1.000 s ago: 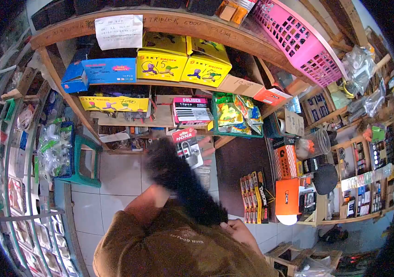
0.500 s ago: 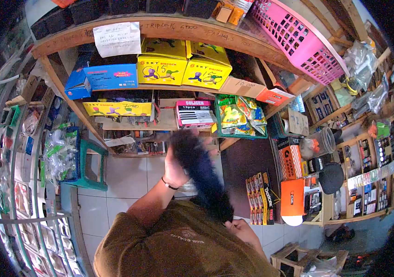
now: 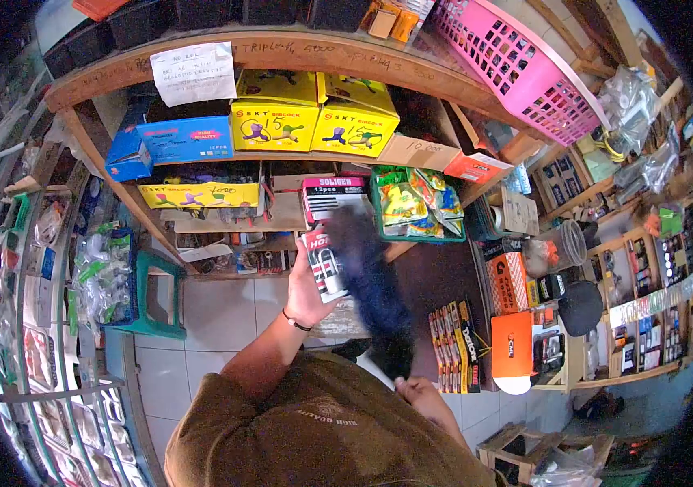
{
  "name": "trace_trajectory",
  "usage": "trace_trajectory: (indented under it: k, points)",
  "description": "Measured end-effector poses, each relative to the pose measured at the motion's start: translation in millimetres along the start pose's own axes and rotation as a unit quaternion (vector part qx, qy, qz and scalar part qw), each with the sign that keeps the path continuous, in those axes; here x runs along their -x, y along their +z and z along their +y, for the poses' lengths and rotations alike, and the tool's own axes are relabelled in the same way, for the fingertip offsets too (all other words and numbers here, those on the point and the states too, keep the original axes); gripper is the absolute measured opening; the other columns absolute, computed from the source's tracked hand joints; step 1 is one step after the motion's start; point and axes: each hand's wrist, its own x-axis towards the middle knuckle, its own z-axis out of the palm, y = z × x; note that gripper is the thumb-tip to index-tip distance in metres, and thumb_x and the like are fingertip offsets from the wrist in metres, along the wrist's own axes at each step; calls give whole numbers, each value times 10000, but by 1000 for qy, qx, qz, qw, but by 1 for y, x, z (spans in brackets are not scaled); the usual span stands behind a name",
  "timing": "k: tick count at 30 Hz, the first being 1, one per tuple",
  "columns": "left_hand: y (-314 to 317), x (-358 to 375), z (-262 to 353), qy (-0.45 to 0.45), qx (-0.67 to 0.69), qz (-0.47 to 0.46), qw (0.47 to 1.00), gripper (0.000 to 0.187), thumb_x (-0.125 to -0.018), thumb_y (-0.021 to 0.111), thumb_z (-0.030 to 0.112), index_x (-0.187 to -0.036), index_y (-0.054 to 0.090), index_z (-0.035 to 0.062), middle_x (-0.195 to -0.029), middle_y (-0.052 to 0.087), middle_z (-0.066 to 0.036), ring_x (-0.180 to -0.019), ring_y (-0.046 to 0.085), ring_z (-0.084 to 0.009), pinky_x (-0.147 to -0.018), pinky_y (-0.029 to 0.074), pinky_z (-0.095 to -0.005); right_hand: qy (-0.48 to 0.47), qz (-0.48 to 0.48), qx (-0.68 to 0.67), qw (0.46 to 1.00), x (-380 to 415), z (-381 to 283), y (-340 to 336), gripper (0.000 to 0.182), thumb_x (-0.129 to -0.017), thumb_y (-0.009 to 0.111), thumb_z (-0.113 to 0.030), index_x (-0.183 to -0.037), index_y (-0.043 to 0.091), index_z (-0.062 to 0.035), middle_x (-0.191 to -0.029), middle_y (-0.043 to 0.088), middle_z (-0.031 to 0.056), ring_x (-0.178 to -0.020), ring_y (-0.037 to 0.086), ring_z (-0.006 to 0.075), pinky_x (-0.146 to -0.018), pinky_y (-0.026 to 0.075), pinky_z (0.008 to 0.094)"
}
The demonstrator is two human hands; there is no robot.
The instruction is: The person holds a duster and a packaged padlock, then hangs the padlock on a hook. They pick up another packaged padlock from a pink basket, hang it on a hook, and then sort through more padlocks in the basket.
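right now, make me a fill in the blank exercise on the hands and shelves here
The left hand holds a carded ____.
The dark fluffy duster is gripped by the ____.
The plastic basket at the top right is ____.
The number handwritten on the lower yellow SKT Bibcock box is ____.

Missing words: padlock; right hand; pink; 7000

You can read "HO" on your padlock pack [image 3: 324, 264], "SOLIGEN" and "12pcs" on the pink box [image 3: 336, 191], "SKT BIBCOCK" on the upper yellow boxes [image 3: 276, 128], "7000" on the lower yellow box [image 3: 200, 196], and "HIGH QUALITY" on your shirt [image 3: 306, 430].
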Motion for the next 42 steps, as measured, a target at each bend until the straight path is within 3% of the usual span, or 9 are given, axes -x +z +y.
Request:
trace_trajectory:
  k: [3, 6, 15, 18, 22, 23, 31, 38, 42]
  points:
    - [3, -9, 2, -35, -41, -222, 973, 636, -841, 362, 586, -1290, 381, 137, -1264, 461, -108, -1151, 455, -261, -938, 386, -432, 0, -46, 43, 998, 0, -2, -3, 479, -889, 472, -412, -669, 553, 5, -563, 512, 34, -558, 431, 123, -563, 397, 312]
    - [21, 0, 1, 54, -79, 32, 995, 656, -808, 330, 653, -1252, 429, 179, -1259, 462, -121, -1116, 454, -359, -891, 364, -590, -27, -10, -14, 999, -2, -6, 2, 467, -895, 466, -396, -667, 547, 3, -561, 506, 29, -560, 433, 121, -560, 393, 311]
    - [17, 11, 4, -6, 188, -51, 981, 580, -843, 376, 570, -1254, 427, 164, -1234, 477, -148, -1116, 462, -362, -904, 363, -575, 13, -14, 35, 999, -7, 2, -4, 458, -894, 453, -403, -691, 552, -4, -561, 487, 43, -567, 437, 138, -571, 393, 324]
    - [13, 11, -6, 82, -91, -114, 986, 560, -841, 394, 566, -1217, 455, 155, -1210, 497, -131, -1112, 485, -267, -902, 411, -443, 16, -45, 114, 992, 2, -17, -5, 442, -897, 455, -385, -698, 552, -2, -562, 484, 31, -568, 432, 133, -570, 391, 324]
    - [-6, 12, 11, -29, 177, -147, 973, 550, -837, 404, 562, -1245, 428, 193, -1225, 489, -116, -1113, 463, -357, -908, 372, -555, -25, -11, -7, 1000, -5, -3, -2, 421, -901, 468, -355, -682, 535, -1, -559, 479, 14, -566, 429, 129, -564, 389, 315]
    - [6, 15, 7, 31, 100, 10, 994, 531, -842, 403, 533, -1257, 420, 201, -1253, 470, -115, -1127, 435, -402, -915, 329, -608, 5, -4, -22, 1000, -6, -4, -1, 417, -902, 472, -347, -673, 527, -3, -556, 474, 7, -562, 426, 126, -558, 386, 311]
    - [-3, 21, 10, 24, 46, -90, 995, 581, -845, 379, 564, -1204, 452, 113, -1205, 498, -132, -1108, 482, -252, -882, 418, -433, 13, -17, 68, 997, 5, -19, -4, 468, -891, 461, -423, -694, 551, -9, -555, 489, 28, -551, 431, 131, -554, 388, 321]
    - [12, 23, 14, -16, 166, -164, 972, 612, -840, 382, 568, -1282, 393, 145, -1314, 410, -95, -1176, 406, -340, -943, 329, -548, -11, -18, 63, 998, 1, 1, -1, 484, -890, 451, -435, -749, 582, 9, -594, 535, 118, -590, 482, 179, -603, 416, 344]
    - [-15, 16, 12, 29, -49, -80, 995, 590, -856, 395, 523, -1311, 359, 150, -1377, 319, -66, -1200, 376, -329, -928, 347, -544, -69, -72, 122, 988, -2, 5, -3, 496, -886, 449, -441, -724, 577, 10, -607, 541, 145, -588, 496, 203, -607, 417, 359]
